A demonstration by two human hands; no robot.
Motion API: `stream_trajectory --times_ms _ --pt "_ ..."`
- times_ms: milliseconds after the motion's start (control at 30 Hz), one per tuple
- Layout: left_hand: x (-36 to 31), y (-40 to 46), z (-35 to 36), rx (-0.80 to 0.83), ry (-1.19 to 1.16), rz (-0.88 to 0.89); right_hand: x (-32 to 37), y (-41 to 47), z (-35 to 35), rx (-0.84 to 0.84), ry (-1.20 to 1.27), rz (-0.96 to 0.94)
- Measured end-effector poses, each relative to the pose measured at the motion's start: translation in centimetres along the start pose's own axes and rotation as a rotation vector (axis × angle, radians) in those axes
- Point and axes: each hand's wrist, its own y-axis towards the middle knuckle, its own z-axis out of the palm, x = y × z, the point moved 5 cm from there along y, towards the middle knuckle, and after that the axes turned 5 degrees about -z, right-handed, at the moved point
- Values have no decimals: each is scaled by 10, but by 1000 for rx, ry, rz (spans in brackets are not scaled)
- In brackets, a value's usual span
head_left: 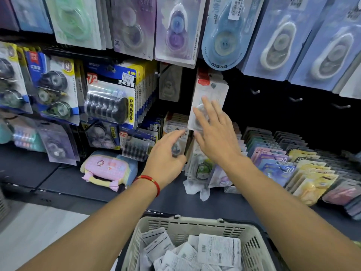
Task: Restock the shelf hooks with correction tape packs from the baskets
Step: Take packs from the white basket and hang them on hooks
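A white correction tape pack [210, 92] hangs on a hook in the dark middle row of the shelf. My right hand [215, 133] lies flat against its lower half with straight fingers. My left hand [166, 157], a red string at the wrist, reaches toward the packs standing below the hook; its fingers are loosely extended and a small dark pack [176, 148] shows by its fingertips. A beige basket [156, 223] at the bottom centre holds several white packs lying face down.
Bare hooks [256, 92] stick out to the right of the hung pack. Larger packs hang above and at left. Rows of coloured packs [277, 165] stand on the shelf board at right. A pink pencil case [106, 169] lies at left.
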Motion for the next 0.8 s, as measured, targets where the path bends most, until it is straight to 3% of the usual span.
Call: stream_trajectory --times_ms 300,433,500,567,733,800 --pt "31 -5 4 140 248 -3 -13 18 24 47 -31 15" --pt "53 -13 10 270 379 -39 -8 -25 12 -144 209 23" --pt "68 -24 17 397 469 -57 -14 -63 12 -144 336 128" --pt "86 -40 26 570 608 -65 -16 -103 28 58 401 204" --pt "121 -94 48 1010 894 -102 28 -225 106 1018 386 65" --pt "129 -111 57 1124 971 -117 47 -285 134 1249 330 56"
